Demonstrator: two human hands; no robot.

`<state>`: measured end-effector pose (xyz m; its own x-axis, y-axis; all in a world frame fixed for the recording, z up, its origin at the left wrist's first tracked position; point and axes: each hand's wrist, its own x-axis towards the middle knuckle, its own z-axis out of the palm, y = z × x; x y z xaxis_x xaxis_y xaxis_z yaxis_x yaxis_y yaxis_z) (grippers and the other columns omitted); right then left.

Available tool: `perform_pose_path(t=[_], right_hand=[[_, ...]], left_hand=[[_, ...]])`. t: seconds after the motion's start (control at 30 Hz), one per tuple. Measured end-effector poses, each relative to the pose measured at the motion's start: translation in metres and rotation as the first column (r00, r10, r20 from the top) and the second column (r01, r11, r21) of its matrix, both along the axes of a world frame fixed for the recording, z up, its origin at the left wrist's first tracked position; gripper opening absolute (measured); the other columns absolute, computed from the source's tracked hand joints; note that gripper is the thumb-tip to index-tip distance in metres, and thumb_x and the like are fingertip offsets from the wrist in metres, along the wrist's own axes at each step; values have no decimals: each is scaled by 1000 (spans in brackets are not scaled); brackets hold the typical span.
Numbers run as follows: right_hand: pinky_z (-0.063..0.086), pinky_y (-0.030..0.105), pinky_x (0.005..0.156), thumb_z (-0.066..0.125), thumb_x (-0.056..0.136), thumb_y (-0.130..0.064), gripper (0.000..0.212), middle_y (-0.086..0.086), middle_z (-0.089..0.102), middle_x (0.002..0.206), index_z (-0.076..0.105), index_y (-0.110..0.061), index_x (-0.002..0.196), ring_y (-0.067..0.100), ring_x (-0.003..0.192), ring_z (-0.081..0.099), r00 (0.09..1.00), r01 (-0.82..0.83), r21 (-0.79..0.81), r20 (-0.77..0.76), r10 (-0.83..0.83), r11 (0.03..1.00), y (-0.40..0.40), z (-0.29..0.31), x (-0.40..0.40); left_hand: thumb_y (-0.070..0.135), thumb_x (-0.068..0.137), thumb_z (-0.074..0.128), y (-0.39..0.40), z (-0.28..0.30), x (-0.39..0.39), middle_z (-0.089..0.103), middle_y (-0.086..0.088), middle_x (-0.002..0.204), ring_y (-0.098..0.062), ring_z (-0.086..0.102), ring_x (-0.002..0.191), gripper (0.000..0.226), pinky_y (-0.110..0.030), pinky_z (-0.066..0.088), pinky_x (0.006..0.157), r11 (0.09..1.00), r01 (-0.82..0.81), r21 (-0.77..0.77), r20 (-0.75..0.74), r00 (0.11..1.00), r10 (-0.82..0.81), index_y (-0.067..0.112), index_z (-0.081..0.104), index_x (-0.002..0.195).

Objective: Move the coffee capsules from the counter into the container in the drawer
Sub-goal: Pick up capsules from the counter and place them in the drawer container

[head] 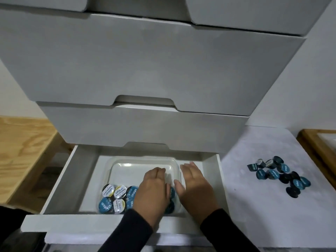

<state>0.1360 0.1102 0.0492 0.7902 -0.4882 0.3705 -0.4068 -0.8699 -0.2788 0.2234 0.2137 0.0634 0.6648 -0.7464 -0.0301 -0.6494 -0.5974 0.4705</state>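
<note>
- The coffee capsules (279,174) left on the counter (254,206) lie in a loose heap at about three o'clock from the drawer, well apart from both hands; they are small dark cups with teal foil lids, some upright, some tipped on their sides
- More capsules already sit in the clear plastic container (141,163), packed along its six o'clock edge (teal lids mostly, a few white-and-yellow ones at the seven o'clock corner); its far half shows bare
- The container rests inside the open white drawer (217,171), the lowest of a grey-white stack
- Left hand (154,190) is down in the container over the capsules, fingers bent; whether it holds any I cannot tell, since its back hides the palm
- Right hand (194,186) hovers at the container's three o'clock rim, fingers straight and loose, grasping nothing
- Step in hand, as I judge it: dropping or settling a batch in the container, with the task partly done
- The next move calls for a reach toward three o'clock to the heap, gathering several capsules without scattering the tipped ones, then carrying them over the drawer wall into the bare far half
</note>
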Motion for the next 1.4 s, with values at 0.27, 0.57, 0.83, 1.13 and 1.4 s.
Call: perform_pose_path(t=[0.27, 0.57, 0.83, 1.13, 1.4], right_hand=[[55, 41, 88, 69, 70, -16, 41, 19, 67, 110, 63, 2, 108, 31, 108, 63, 993, 108, 66, 46, -111, 992, -35, 19, -49], [49, 39, 96, 64, 78, -16, 39, 18, 63, 118, 59, -1, 115, 30, 118, 56, 985, 167, 138, 7, -170, 976, -146, 9, -160], [38, 29, 105, 46, 93, -30, 42, 9, 49, 137, 45, -9, 130, 20, 127, 45, 930, 342, 256, -228, -287, 904, -261, -25, -268], [41, 27, 98, 49, 94, -21, 35, 8, 59, 125, 50, -13, 128, 19, 115, 53, 904, 397, 369, -317, -287, 840, -330, -66, -301], [46, 30, 85, 47, 92, -20, 29, 11, 66, 107, 60, -17, 119, 24, 97, 59, 926, 354, 478, -297, -231, 804, -350, -82, -291]], left_hand=[[33, 96, 40, -37, 14, -46, 42, -3, 140, -13, 34, 131, 50, -15, 17, 108, 987, 53, -149, 114, 993, -36, 14, 33, 141], [24, 91, 53, -140, 18, -139, 59, -8, 121, -21, 54, 114, 39, -23, 38, 96, 957, 66, -282, 110, 993, -36, 12, 52, 128], [26, 93, 49, -246, -33, -242, 52, 1, 132, -11, 44, 123, 42, -14, 29, 100, 969, 101, -224, -88, 988, -124, 21, 46, 134], [20, 89, 52, -333, -76, -285, 60, -4, 113, -18, 52, 105, 28, -24, 40, 86, 980, 135, -146, -274, 946, -171, 18, 56, 116], [27, 81, 59, -361, -98, -292, 62, 4, 96, -14, 55, 87, 26, -24, 43, 72, 993, 13, -113, -333, 942, -51, 27, 58, 107]])
